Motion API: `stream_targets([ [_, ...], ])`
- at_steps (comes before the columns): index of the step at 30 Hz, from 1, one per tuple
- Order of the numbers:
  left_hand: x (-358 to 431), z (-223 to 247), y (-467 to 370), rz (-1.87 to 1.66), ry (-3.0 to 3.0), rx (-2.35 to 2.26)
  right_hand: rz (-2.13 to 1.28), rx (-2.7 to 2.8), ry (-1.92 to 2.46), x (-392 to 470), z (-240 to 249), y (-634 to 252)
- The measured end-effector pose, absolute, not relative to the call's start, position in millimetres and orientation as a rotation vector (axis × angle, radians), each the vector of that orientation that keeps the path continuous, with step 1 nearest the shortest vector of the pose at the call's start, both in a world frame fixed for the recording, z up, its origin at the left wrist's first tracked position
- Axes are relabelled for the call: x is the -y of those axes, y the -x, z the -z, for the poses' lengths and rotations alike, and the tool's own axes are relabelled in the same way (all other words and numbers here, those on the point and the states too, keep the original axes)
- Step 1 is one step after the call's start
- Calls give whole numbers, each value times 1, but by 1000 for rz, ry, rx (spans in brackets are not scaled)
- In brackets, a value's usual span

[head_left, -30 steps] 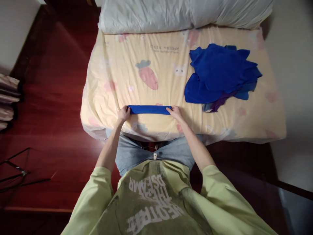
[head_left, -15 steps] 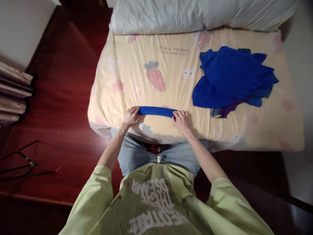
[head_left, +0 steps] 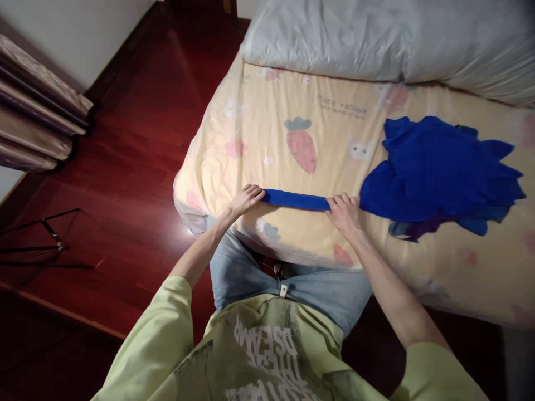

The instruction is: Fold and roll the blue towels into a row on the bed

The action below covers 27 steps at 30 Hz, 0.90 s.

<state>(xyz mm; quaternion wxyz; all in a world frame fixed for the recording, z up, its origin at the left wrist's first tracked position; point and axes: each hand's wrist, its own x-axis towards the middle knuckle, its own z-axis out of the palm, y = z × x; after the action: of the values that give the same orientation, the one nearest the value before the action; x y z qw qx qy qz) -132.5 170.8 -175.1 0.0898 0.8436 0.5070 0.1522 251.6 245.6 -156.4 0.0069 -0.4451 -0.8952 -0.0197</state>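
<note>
Clamping the blue strip [head_left: 296, 199] now, left hand [head_left: 247, 198] and right hand [head_left: 343, 211] closed on its ends, best held there, likely light, soft and floppy.

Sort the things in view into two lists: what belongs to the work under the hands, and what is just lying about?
In the work:
- blue strip of cloth
- left hand and right hand, at its ends
- bed, beneath it
- blue cloth pile, probably

Lying or standing about:
- pale bedding
- curtain
- black stand
</note>
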Motion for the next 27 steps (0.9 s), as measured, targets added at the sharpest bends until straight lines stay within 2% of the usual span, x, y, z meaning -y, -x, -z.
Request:
stream_targets([
  [6,-127,166,190,-752,-2446,-1545,73,2794,1223,-310,125,-165],
  [12,-83,179,267,-817,-2421,-1703,-111,2802,895,-368,127,8],
  [18,-62,206,312,-903,-2416,-1803,-19,2847,565,-384,140,174],
  [22,-62,218,331,-955,-2347,-1920,46,2911,572,-381,143,232],
  [27,-69,232,344,-1049,-2258,-2004,46,2963,673,-384,153,262],
])
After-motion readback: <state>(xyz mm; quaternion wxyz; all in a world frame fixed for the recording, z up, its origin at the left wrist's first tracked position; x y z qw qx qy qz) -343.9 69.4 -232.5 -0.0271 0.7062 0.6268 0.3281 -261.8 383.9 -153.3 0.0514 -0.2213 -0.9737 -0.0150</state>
